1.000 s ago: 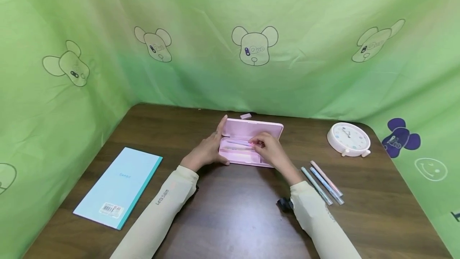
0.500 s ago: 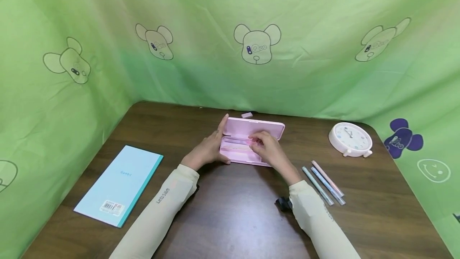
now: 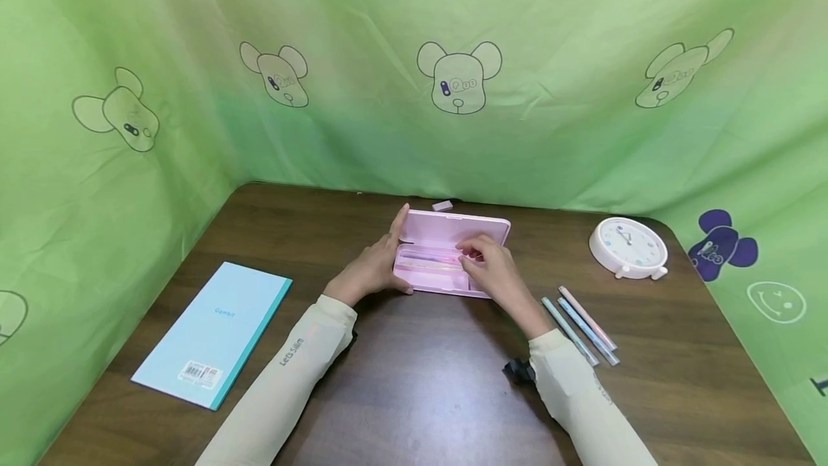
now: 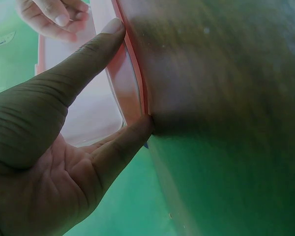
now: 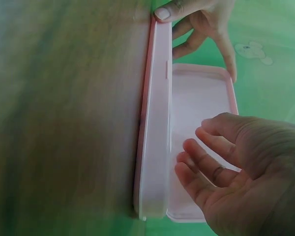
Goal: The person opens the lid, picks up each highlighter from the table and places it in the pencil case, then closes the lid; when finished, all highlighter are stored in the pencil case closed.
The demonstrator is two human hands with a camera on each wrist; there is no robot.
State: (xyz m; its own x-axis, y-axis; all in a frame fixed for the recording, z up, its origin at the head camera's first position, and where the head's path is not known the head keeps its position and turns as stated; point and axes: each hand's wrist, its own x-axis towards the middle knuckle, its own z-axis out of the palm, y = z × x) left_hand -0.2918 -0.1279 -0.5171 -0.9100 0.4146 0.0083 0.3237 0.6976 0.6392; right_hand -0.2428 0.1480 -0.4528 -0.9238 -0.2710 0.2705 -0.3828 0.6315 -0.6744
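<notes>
A pink pencil case lies on the table with its lid raised. My left hand holds its left end; in the left wrist view the thumb presses along the front edge and a finger lies at the end. Slim pens lie in the case's rear compartment. Over the right half of the case, my right hand hovers with loosely bent fingers. In the right wrist view those fingers hold nothing, in front of the lid's inside.
Several pens lie right of the case, beside my right forearm. A white round clock stands at the back right. A light blue notebook lies on the left, and a small pink eraser behind the lid.
My right hand held a purple pen inside the case; it has let go, and the pen lies in the rear compartment. The hand has shifted slightly right. The left hand stays in place.
</notes>
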